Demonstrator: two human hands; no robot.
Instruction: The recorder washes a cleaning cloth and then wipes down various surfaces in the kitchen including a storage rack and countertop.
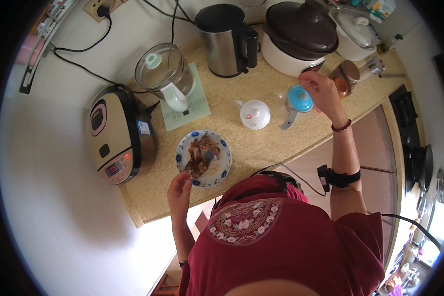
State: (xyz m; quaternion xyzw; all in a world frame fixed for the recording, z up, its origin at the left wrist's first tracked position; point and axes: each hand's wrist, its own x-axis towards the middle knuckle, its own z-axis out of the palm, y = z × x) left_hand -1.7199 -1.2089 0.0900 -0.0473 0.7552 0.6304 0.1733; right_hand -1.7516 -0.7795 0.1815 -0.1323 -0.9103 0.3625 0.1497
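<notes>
A white plate with blue flowers [222, 162] holds pieces of dark cooked meat [199, 157]. My left hand [179, 190] is at its near left rim, fingertips bent over the edge by the meat; whether they grip anything is not clear. Over a jar with a turquoise lid [300, 98] hovers my right hand [322, 90], its fingertips drawn together. I cannot make out anything between them. A grey strip, perhaps a handle [289, 120], sticks out beside the jar. Left of the jar is a white lidded pot with a floral print [255, 115].
A rice cooker [114, 140] with a lit panel stands at the left wall. Behind are a glass kettle [164, 74] on a green mat, a steel electric kettle [224, 48] and a dark-lidded cooker [299, 33]. A brown-lidded jar [346, 76] is just beyond my right hand.
</notes>
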